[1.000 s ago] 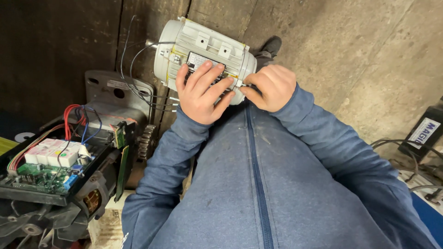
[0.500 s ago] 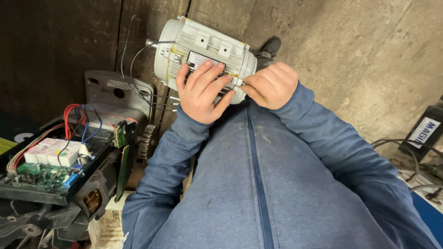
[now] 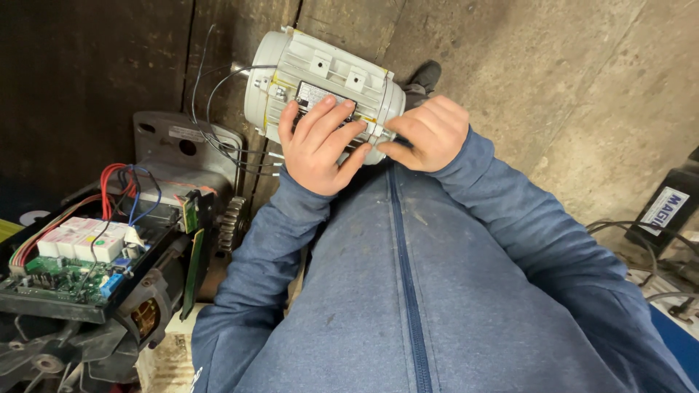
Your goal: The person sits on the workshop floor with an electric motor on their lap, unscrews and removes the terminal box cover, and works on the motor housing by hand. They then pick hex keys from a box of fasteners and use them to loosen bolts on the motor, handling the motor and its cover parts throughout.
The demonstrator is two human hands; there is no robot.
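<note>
Grey ribbed electric motor point(image 3: 324, 91) rests on lap against blue jacket point(image 3: 408, 291); left hand point(image 3: 320, 142) flat on casing, fingers spread; right hand point(image 3: 429, 135) pinching small part at end. Likely heavy, rigid; best held by finned body. Control board point(image 3: 69, 266) at left

Both hands point(image 3: 320, 145) on grey motor point(image 3: 328, 73)

One camera sits on the person's head, looking steeply down over the blue jacket point(image 3: 408, 291). It is close to both hands, with concrete floor point(image 3: 582, 87) beyond.
</note>
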